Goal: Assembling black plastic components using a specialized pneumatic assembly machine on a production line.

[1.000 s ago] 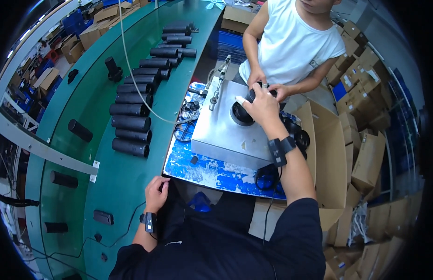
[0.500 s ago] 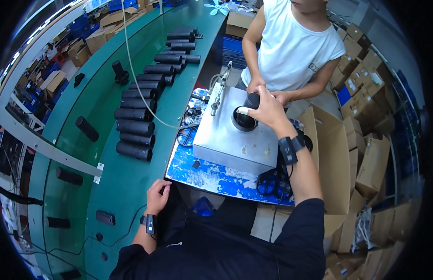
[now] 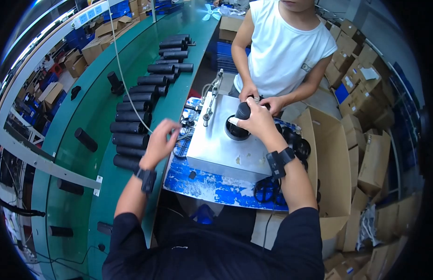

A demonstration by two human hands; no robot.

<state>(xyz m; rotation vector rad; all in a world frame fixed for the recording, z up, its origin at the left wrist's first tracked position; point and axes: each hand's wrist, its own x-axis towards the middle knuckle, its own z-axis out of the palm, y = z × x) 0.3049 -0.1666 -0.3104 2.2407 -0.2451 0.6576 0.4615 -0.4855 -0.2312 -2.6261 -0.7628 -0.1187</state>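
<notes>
The right hand (image 3: pixel 253 119) grips a black tube (image 3: pixel 242 112) at frame centre, seated in the metal block (image 3: pixel 221 151). The left hand (image 3: pixel 159 140) hovers open, and could knock the tube row (image 3: pixel 132 126). A crooked push might jam the tube.

Both dark-sleeved forearms reach forward from the lower edge, each wrist banded by a black strap. The left hand (image 3: pixel 159 142) hangs in mid-air, fingers loosely curled and apparently holding nothing, though its palm is turned away. The right hand (image 3: pixel 253 122) stretches further ahead, fingers closed, a pale wrap on one fingertip.
</notes>
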